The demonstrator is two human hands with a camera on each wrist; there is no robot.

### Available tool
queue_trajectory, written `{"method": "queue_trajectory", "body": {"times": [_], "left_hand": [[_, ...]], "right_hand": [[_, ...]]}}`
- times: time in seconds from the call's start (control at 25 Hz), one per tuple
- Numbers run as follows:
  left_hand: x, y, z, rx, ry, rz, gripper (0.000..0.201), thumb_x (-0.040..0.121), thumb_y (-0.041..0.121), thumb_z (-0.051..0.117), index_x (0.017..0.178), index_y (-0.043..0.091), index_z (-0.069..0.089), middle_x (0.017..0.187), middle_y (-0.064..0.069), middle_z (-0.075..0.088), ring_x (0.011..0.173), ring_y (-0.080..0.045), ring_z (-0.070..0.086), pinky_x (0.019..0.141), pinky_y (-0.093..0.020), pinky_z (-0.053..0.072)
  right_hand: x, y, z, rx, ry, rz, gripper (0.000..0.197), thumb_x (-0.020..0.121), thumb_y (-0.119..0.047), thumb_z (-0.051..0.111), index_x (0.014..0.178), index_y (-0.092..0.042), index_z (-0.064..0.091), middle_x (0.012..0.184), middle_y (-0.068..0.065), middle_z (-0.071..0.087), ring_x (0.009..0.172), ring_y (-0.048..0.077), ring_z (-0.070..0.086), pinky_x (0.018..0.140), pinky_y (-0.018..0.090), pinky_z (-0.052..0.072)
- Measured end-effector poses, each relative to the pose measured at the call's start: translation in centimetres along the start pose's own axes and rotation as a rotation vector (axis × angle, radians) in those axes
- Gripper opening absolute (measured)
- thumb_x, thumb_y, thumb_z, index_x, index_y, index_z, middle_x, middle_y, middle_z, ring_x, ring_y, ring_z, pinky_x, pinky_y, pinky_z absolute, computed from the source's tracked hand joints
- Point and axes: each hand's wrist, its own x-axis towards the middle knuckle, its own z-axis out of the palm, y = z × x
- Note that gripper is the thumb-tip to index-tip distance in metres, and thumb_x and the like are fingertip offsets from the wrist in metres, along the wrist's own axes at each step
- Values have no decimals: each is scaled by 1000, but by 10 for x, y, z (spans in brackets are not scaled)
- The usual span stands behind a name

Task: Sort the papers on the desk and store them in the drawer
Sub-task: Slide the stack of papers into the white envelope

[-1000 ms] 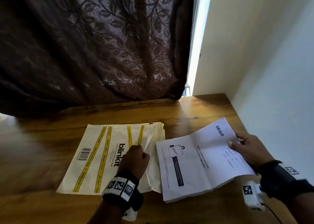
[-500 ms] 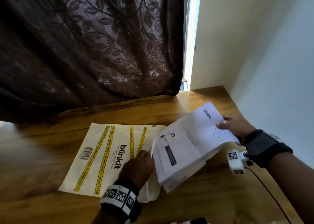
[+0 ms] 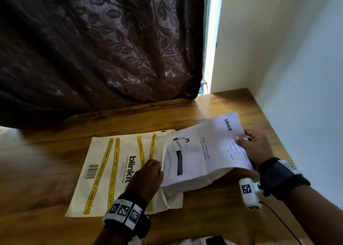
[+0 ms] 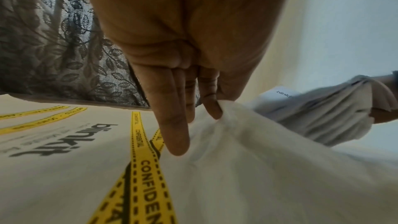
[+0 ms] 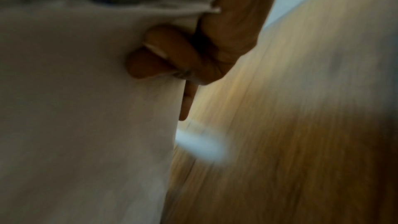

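Note:
A cream envelope with yellow tape stripes and black "blinkit" print lies flat on the wooden desk. My left hand pinches its open right flap and lifts it. My right hand grips the far edge of a stack of white printed papers, thumb on top, fingers beneath. The stack's near end sits at the envelope's mouth beside my left hand. In the right wrist view the papers are blurred, with my fingers curled under them. No drawer is in view.
A dark leaf-patterned curtain hangs over the back of the desk. A white wall bounds the desk on the right. Dark and pale items peek in at the bottom edge.
My right hand lifted the paper stack off the desk and swung it left, toward the envelope's opening. My left hand stayed on the envelope's flap, raising it.

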Motion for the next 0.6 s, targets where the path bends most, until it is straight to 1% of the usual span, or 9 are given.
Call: {"method": "queue_trajectory", "body": {"times": [0.08, 0.16, 0.28, 0.36, 0.4, 0.48, 0.52, 0.56, 0.6], "left_hand": [[3, 5, -5, -21, -20, -25, 22, 99, 27, 46, 110, 12, 58, 119, -6, 57, 104, -18, 57, 88, -32, 50], [4, 11, -8, 38, -27, -30, 24, 101, 30, 42, 112, 14, 57, 119, -2, 53, 106, -16, 55, 87, -29, 49], [3, 7, -13, 43, 2, -67, 22, 99, 34, 43, 106, 17, 56, 116, 2, 49, 96, -12, 58, 81, -26, 50], [3, -2, -16, -10, -2, -124, 18, 97, 34, 48, 98, 19, 57, 109, 2, 51, 89, -15, 59, 75, -28, 48], [2, -6, -17, -49, 3, -155, 16, 96, 34, 50, 93, 20, 56, 104, 2, 54, 85, -16, 59, 72, -28, 45], [-1, -10, -21, -93, 20, -195, 14, 96, 33, 52, 88, 21, 53, 92, 1, 59, 78, -14, 56, 64, -25, 38], [-3, -9, -22, -110, 48, -217, 11, 96, 31, 52, 90, 22, 52, 87, 2, 61, 74, -13, 56, 59, -22, 36], [-5, -7, -22, -135, 68, -236, 7, 95, 27, 54, 98, 23, 48, 82, 3, 61, 70, -11, 57, 55, -19, 35], [-7, -4, -20, -152, 97, -243, 19, 94, 21, 55, 108, 27, 43, 79, 5, 61, 65, -8, 58, 52, -15, 36]], "right_hand": [[-16, -4, 12, -11, 10, -16, 18, 87, -7, 66, 101, -18, 72, 92, 0, 76, 85, 22, 72, 79, 45, 59], [-33, -13, 21, 54, -27, -18, 17, 91, -10, 63, 103, -19, 69, 93, -2, 75, 86, 19, 72, 76, 42, 59], [-45, -20, 25, 38, -86, -25, 11, 94, -14, 59, 99, -20, 66, 84, -3, 74, 73, 12, 71, 63, 29, 57], [-41, -20, 21, -9, -44, -52, 12, 92, -11, 60, 95, -21, 67, 80, -6, 73, 67, 6, 68, 57, 20, 53], [-37, -19, 17, -14, -25, -71, 14, 91, -10, 61, 95, -22, 67, 80, -8, 73, 66, 4, 67, 56, 19, 52], [-31, -18, 11, -23, -22, -103, 18, 91, -10, 62, 97, -26, 67, 80, -10, 73, 68, 4, 67, 57, 19, 53], [-30, -17, 10, -36, -29, -113, 17, 91, -11, 63, 98, -26, 67, 80, -10, 72, 67, 2, 66, 57, 18, 52], [-30, -16, 10, -41, -36, -118, 16, 92, -11, 63, 99, -25, 67, 81, -10, 72, 67, 1, 66, 56, 17, 51], [-30, -14, 10, -36, -40, -113, 15, 92, -11, 63, 99, -23, 67, 81, -9, 72, 67, 3, 67, 56, 19, 52]]}}
